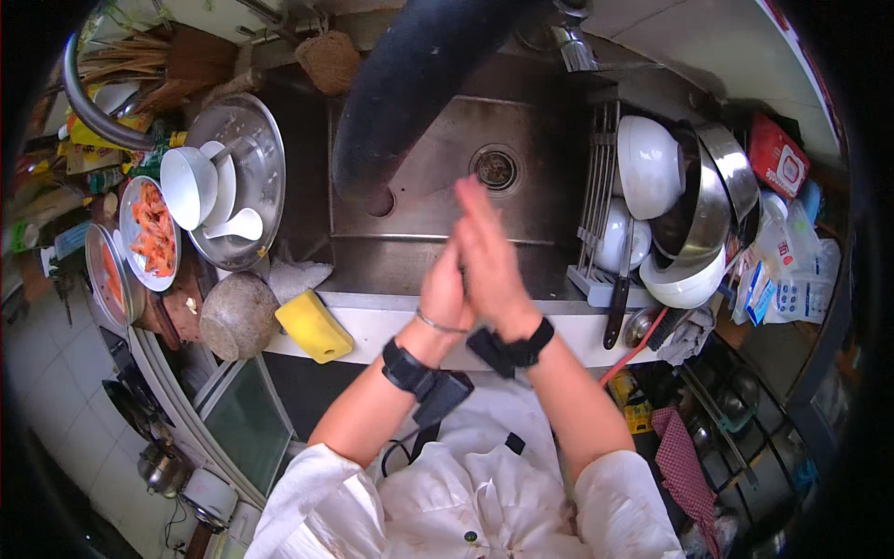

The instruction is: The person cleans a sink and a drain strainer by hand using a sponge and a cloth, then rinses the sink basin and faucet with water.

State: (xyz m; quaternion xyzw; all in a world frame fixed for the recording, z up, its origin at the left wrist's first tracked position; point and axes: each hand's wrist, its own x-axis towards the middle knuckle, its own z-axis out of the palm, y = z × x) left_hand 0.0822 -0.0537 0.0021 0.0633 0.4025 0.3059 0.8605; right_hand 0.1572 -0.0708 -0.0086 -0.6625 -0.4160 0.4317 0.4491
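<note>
Sink point(419, 219), count one, below left hand point(443, 287) and right hand point(490, 265) pressed palm to palm, can't tell if holding anything; at left, one yellow sponge point(315, 326); far right, one red box point(778, 154) with printed label.

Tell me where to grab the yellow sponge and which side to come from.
Grip the yellow sponge by its near end, coming from above and the right, probably with the left hand. That end points toward the body, and bare white counter lies to its right, while the rounded grey vessel crowds its left.
</note>
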